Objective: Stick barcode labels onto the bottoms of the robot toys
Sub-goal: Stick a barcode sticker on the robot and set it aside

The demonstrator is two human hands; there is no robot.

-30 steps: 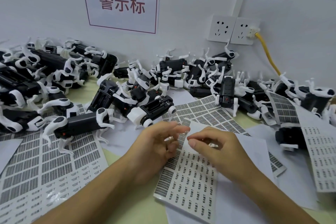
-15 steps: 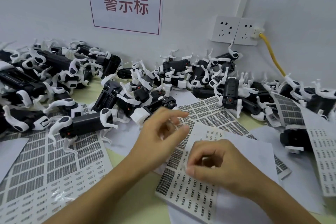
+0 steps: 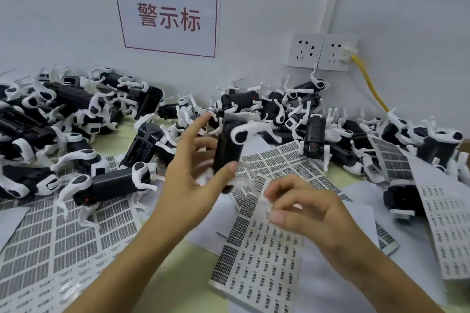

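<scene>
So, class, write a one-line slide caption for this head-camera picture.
Left hand lifts a robot toy while right hand pinches a label above the label sheet.

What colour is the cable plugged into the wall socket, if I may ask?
Yellow; the cable shows best in the head view.

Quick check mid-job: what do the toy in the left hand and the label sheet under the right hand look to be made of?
Robot toy held by the left hand: apparently moulded plastic, a dark body with a slight sheen and smooth white legs. Label sheet under the right hand: likely thin paper or film on a liner; it lies flat, printed in rows, one edge lifted.
</scene>
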